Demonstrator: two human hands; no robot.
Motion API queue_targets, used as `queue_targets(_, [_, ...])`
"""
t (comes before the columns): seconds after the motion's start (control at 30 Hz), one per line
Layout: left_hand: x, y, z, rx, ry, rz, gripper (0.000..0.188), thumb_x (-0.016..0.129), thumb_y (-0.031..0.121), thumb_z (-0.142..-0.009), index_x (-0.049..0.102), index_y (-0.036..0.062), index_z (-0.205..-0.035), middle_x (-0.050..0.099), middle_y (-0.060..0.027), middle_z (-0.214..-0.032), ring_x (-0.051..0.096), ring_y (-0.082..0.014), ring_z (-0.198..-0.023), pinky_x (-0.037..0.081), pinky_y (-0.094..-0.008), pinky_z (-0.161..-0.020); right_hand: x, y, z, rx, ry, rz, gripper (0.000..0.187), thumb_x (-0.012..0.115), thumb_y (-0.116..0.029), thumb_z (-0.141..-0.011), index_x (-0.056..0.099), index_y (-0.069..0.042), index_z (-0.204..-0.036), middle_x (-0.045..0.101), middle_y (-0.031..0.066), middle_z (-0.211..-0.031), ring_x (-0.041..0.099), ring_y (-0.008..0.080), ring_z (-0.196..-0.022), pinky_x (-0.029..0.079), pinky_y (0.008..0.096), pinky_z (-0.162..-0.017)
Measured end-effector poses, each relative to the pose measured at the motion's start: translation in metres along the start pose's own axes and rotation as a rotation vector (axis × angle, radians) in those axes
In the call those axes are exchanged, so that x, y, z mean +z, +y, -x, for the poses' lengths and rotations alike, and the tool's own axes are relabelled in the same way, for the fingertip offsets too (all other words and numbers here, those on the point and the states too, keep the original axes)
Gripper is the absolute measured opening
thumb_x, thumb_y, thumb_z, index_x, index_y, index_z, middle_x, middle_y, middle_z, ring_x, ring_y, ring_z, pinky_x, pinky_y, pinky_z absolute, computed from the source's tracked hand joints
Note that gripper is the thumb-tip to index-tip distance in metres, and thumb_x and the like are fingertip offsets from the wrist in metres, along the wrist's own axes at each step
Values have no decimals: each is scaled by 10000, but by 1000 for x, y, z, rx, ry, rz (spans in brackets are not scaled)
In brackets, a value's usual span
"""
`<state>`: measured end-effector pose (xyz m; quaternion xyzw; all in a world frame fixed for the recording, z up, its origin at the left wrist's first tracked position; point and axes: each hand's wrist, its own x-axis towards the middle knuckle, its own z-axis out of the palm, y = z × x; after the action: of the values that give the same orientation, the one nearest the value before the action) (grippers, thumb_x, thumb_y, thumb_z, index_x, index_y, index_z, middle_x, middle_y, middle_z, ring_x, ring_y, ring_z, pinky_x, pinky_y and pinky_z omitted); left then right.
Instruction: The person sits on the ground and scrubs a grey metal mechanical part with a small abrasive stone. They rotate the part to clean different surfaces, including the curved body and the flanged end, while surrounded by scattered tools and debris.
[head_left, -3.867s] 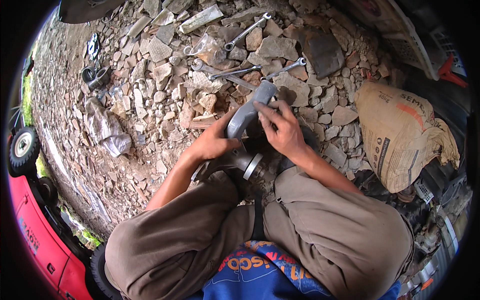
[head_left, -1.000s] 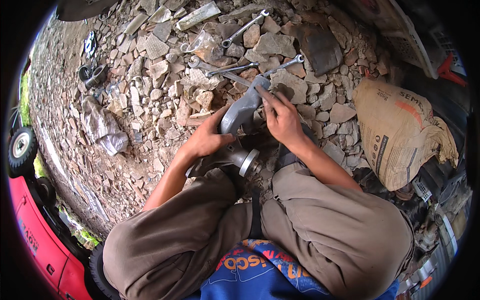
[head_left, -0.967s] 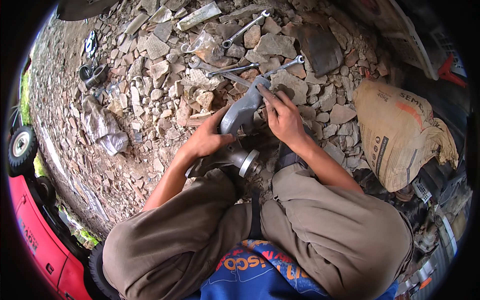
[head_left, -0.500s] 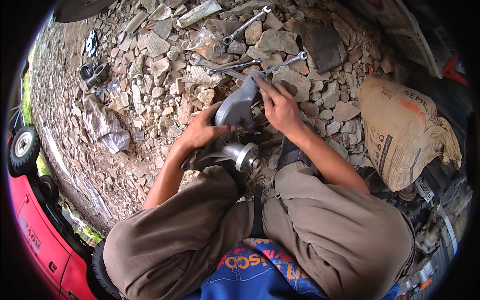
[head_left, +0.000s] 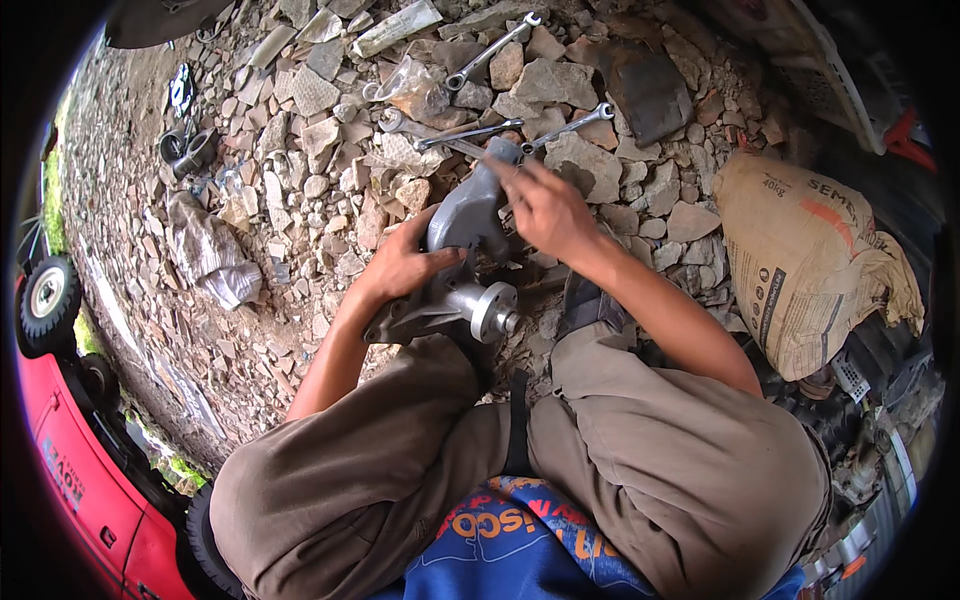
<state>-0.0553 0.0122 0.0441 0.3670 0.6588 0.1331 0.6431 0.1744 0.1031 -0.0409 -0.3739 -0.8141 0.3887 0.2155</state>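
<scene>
Between my knees a grey cast-metal housing [head_left: 468, 215] stands tilted, its curved neck pointing away from me. A bright round flange on a shaft [head_left: 494, 312] sticks out of its lower part. My left hand [head_left: 405, 262] is closed round the housing's left side, thumb laid across its front. At the top end of the neck is my right hand [head_left: 550, 212], its fingers stretched over the surface and smeared by motion. Whether anything small lies under those fingertips I cannot make out. Just beyond the neck, a combination wrench [head_left: 568, 128] rests on the stones.
More wrenches [head_left: 495, 52] lie on the broken stone ground [head_left: 310, 190]. A brown paper sack [head_left: 800, 265] stands at the right, near metal parts [head_left: 860, 460]. Off to the left are a grey cloth [head_left: 210, 250], a black ring-shaped part [head_left: 188, 150] and a red vehicle [head_left: 85, 470].
My right hand has slid slightly left and toward me along the top of the neck, and its fingers are now blurred. The left hand and the housing have barely moved.
</scene>
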Motion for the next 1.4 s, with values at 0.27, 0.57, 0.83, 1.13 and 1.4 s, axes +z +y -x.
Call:
queue_targets(0.27, [1,-3,-2,11,1,-4,723,807,208,-888,511,15,-1519,698,-176,-1334,653,-251,-1215,487,-398,-1086,-12,-3,-2,6,-46,-9,578,636,-116,-947,579,-241,-1508,681,194,-1104,718,420,-863,616,490,-748])
queue_targets(0.57, [4,-2,-2,9,5,-3,745,788,171,-877,488,27,-1545,694,-171,-1328,652,-254,-1207,491,-390,-1085,-39,-4,-16,103,-174,128,503,596,-135,-967,628,-235,-1459,674,203,-999,723,417,-798,619,504,-710])
queue_targets(0.83, [20,11,7,95,8,31,890,738,102,-816,386,90,-1633,643,-177,-1395,618,-261,-1267,462,-395,-1116,-57,-4,-21,72,-265,208,562,635,-68,-946,617,-264,-1472,663,166,-940,710,395,-777,610,489,-701])
queue_targets(1.13, [33,21,12,92,-51,-74,980,739,95,-799,305,160,-1676,590,-233,-1460,575,-305,-1345,445,-413,-1132,-78,-21,-7,20,-307,300,499,613,-147,-940,645,-205,-1434,669,172,-998,725,414,-767,617,506,-685])
queue_targets(1.4, [47,17,11,198,-85,-103,982,727,87,-784,279,74,-1658,588,-267,-1449,571,-359,-1364,437,-431,-1151,-90,-26,0,113,-346,286,443,602,-153,-972,661,-191,-1410,688,201,-1072,731,430,-835,605,532,-744])
